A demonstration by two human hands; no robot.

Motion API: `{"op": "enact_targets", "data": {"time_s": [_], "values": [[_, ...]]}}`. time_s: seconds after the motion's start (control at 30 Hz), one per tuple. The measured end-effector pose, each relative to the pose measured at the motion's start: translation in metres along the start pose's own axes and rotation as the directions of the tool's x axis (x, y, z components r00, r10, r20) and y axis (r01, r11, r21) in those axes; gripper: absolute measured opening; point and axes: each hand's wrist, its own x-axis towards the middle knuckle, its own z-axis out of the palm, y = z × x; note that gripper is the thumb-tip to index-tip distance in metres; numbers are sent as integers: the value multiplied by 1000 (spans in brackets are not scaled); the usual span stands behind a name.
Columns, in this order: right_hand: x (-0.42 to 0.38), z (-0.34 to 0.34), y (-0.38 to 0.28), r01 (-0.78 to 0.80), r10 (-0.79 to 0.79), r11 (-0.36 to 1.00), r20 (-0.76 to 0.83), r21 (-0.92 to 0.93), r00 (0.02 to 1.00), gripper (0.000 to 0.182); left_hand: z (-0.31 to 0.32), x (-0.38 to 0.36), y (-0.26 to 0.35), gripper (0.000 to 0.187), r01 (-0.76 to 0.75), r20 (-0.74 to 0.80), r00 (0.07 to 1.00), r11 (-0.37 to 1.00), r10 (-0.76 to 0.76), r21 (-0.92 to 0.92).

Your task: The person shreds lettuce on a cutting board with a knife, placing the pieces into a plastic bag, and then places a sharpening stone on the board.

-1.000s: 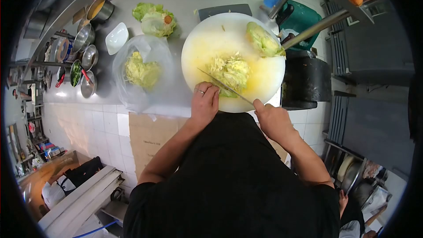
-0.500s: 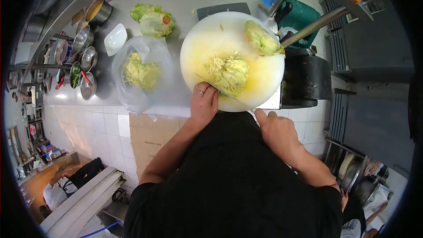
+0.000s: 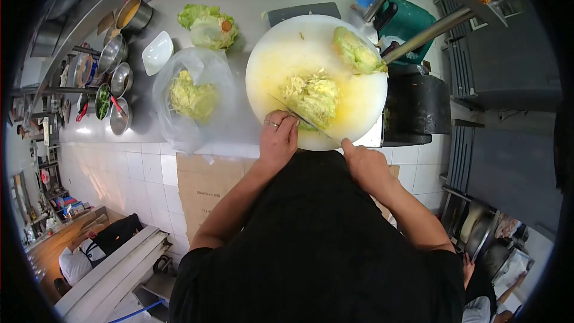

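On the round white cutting board (image 3: 269,42) lies a pile of shredded lettuce (image 3: 314,96). My right hand (image 3: 365,164) is closed round the handle of a knife (image 3: 308,122), whose blade slants up and left along the pile's near edge. My left hand (image 3: 279,137), with a ring on one finger, has its fingers curled beside the blade, against a piece of lettuce mostly hidden by hand and knife. A lettuce chunk (image 3: 357,51) rests at the board's upper right. Left of the board, a clear plastic bag (image 3: 169,113) holds cut lettuce (image 3: 194,97).
More lettuce (image 3: 209,27) and a white dish (image 3: 157,53) sit on the steel counter (image 3: 251,0). Metal bowls and a pot (image 3: 134,13) line the left. A metal post (image 3: 427,37) and black container (image 3: 418,104) are at the right. People are visible at the lower left and lower right.
My right hand has moved slightly left and up, and the knife blade has shifted up and right towards the pile. My left hand has barely moved.
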Motion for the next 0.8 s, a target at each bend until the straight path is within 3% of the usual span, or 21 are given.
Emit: {"op": "enact_targets", "data": {"time_s": [0.2, 0.33, 0.43, 0.6, 0.67, 0.7, 0.8], "values": [[-12, -52, -16, 2, 6, 991, 55, -132, 998, 16, 0, 1, 0, 19, -22, 11, 1000, 1000, 22, 8], [-13, -13, -10, -45, 50, 990, 37, -133, 998, 16, -1, 0, 0, 17, -17, 0, 1000, 999, 17, 43], [1, -4, 1, 9, -11, 998, -27, -67, 1000, 15, -1, 3, 0, 16, -30, -5, 1000, 998, 31, 54], [-14, -56, -24, -34, 51, 990, 119, -140, 992, 16, -1, 0, 0, 16, -27, 9, 1000, 998, 27, 61], [-9, -11, -7, -13, 18, 996, 62, -84, 998, 16, -1, 1, 0, 16, -38, -3, 999, 998, 38, 57], [-3, -4, -3, 8, -8, 999, 1, -31, 1000, 17, -2, 0, 1, 16, -36, -3, 999, 998, 36, 56], [5, -9, 12, 42, -42, 999, 20, 10, 999, 18, -3, 0, 1, 16, -26, 19, 999, 998, 25, 56]]}}
